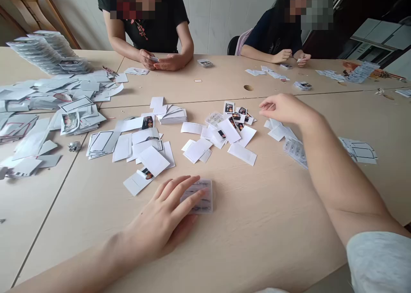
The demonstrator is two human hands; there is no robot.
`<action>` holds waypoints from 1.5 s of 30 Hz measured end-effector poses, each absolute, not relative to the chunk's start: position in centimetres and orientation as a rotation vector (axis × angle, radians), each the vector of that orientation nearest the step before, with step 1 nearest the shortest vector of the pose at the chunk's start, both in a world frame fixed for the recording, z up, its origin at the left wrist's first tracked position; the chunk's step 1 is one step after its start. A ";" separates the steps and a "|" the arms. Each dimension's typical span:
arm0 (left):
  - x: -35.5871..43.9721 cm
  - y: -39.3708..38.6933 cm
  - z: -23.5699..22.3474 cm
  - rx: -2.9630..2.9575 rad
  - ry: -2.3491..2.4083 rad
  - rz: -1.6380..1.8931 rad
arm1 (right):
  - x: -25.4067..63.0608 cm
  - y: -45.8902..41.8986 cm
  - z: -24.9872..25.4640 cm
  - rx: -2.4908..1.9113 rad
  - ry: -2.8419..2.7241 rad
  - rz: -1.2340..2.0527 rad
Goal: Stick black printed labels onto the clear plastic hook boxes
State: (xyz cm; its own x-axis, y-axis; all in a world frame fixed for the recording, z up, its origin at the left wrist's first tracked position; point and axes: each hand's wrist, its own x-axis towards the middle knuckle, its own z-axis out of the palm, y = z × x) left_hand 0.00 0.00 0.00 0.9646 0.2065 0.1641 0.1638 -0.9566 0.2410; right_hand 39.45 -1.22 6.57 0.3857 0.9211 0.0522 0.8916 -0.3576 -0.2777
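My left hand [170, 211] lies over a small clear plastic case [205, 203] with compartments. Its fingers reach across the lid and the thumb is at the near side; small dark items show faintly inside. Farther off, my right hand [285, 107] is held above the table with its fingers curled together. Whatever may be between those fingertips is hidden. Just left of it are small dark printed labels [229, 108] among white paper slips [243, 153]. Below my right hand, another clear case [294, 151] is partly covered by my forearm, with paper slips [278, 129] beside it.
Paper stacks [102, 143] and a large paper pile [48, 92] cover the left side. Stacked clear cases [41, 53] stand at the back left. Two people [154, 32] sit across the table, their hands on small items. A round hole [248, 87] pierces the tabletop.
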 end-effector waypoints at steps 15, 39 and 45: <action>0.0 0.4 -0.2 2.812 0.330 0.190 | 40.8 2.4 1.7 -2.515 -1.738 0.295; -0.1 0.5 -0.1 2.797 0.313 0.171 | 41.8 1.4 3.8 -2.652 -1.418 0.177; -0.3 0.4 -0.4 2.778 0.326 0.165 | 42.2 1.3 3.4 -2.490 -1.461 0.338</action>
